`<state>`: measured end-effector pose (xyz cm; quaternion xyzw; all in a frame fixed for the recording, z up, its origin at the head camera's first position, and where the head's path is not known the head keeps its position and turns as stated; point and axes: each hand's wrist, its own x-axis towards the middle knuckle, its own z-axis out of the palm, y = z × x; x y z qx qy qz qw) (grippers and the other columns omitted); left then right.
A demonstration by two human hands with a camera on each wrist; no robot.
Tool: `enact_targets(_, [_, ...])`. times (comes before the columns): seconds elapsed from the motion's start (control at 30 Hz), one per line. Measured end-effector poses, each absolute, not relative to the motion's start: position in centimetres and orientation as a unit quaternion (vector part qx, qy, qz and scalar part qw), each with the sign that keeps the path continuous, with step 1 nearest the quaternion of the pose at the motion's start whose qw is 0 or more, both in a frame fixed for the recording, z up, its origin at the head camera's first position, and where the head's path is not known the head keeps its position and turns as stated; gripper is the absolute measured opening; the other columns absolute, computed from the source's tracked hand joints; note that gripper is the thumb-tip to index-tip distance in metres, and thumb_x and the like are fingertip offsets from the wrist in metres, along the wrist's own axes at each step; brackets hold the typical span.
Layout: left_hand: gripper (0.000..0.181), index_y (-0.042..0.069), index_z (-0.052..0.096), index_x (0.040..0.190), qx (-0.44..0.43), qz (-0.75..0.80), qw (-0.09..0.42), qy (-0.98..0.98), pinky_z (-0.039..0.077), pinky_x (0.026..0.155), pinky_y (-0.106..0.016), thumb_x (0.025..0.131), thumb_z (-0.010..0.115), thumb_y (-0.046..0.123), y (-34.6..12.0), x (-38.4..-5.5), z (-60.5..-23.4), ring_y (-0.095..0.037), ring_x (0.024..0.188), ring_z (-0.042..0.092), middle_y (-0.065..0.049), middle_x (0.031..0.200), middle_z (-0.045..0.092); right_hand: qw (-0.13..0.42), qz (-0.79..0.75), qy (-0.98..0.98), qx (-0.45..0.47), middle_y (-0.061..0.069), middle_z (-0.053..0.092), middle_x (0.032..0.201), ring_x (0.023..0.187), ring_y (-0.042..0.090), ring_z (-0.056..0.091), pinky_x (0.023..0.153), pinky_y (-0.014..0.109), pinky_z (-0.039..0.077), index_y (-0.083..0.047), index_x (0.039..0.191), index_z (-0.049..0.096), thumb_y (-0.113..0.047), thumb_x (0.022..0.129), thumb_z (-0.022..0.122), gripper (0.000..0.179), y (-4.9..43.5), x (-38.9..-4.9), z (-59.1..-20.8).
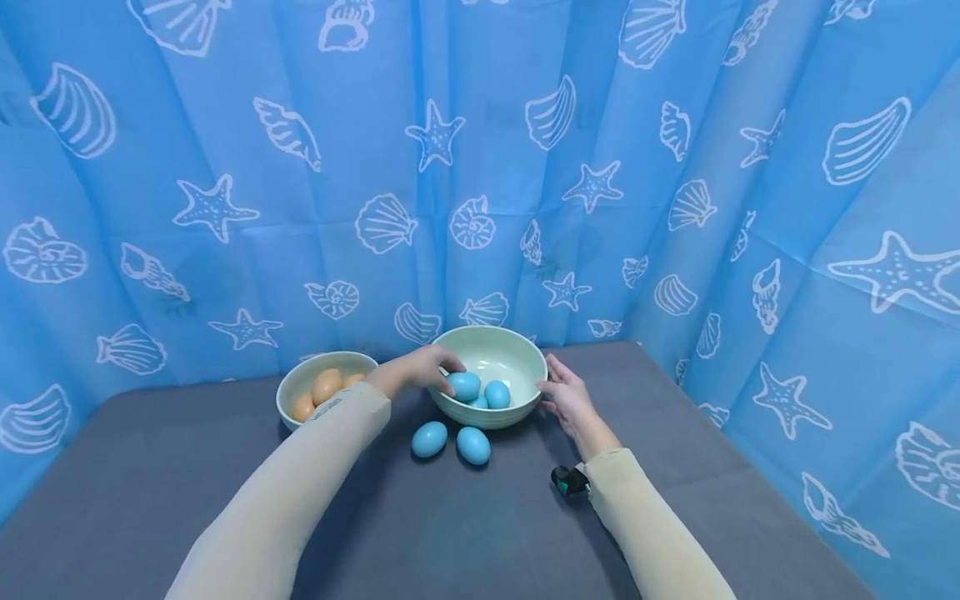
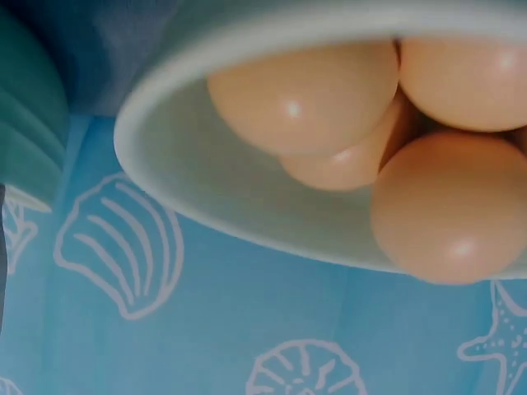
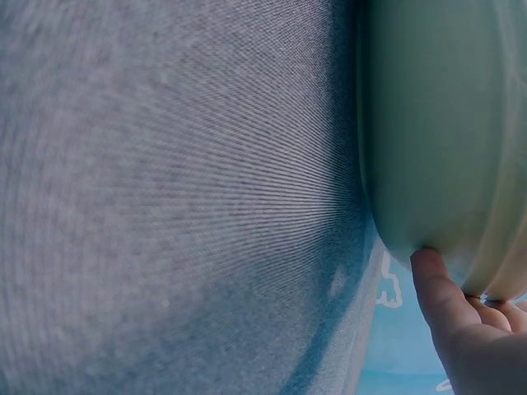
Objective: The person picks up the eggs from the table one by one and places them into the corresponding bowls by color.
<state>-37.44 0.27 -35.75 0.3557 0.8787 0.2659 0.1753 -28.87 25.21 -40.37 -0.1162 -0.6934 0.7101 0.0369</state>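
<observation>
A large pale green bowl (image 1: 498,343) holds several blue eggs (image 1: 497,394). My left hand (image 1: 420,367) reaches over its left rim and grips one blue egg (image 1: 465,385) at the top of the group. From the right side, my right hand (image 1: 567,400) holds the bowl at its rim, fingers against the outer wall (image 3: 436,164). Two more blue eggs, one on the left (image 1: 429,439) and one on the right (image 1: 473,446), lie on the table in front of the bowl. The left wrist view does not show the left hand's grip.
A smaller pale bowl (image 1: 288,392) with several brown eggs (image 1: 326,386) stands to the left, partly behind the left forearm. Grey cloth covers the table (image 1: 480,533). A blue curtain (image 1: 480,275) with white shells hangs along the back and right. A small black device (image 1: 568,481) is at the right wrist.
</observation>
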Motion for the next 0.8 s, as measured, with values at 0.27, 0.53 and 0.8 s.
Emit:
enact_targets(0.27, [0.040,-0.002,0.065,0.121,0.356,0.269,0.225,0.866,0.050,0.096,-0.032,0.082,0.075,-0.001,0.1,-38.3,-35.1,-0.029,0.119,0.055,-0.014,0.122,0.064,0.035,0.708,-0.697,-0.112,0.010,0.016,0.160,0.145,0.028,0.019,0.107,0.052,0.038,-0.008,0.156,0.018,0.003,0.100,0.045,0.063,24.9,-28.9,-40.4])
enact_targets(0.53, [0.039,-0.002,0.064,0.122,0.348,0.247,0.264,0.865,0.049,0.096,-0.031,0.084,0.072,-0.004,1.0,-38.2,-35.5,-0.027,0.121,0.055,-0.014,0.124,0.063,0.036,0.711,-0.692,-0.117,0.012,0.016,0.160,0.145,0.028,0.019,0.105,0.051,0.040,-0.006,0.155,0.018,0.004,0.099,0.045,0.063,24.9,-28.6,-40.7])
enact_targets(0.8, [0.030,0.005,0.069,0.118,0.361,0.190,0.263,0.875,0.048,0.096,-0.028,0.089,0.067,-0.002,2.8,-38.4,-36.7,-0.024,0.119,0.057,-0.010,0.121,0.066,0.038,0.711,-0.693,-0.112,0.013,0.015,0.160,0.145,0.030,0.019,0.105,0.052,0.041,-0.005,0.155,0.017,0.005,0.099,0.045,0.064,25.2,-28.8,-40.3])
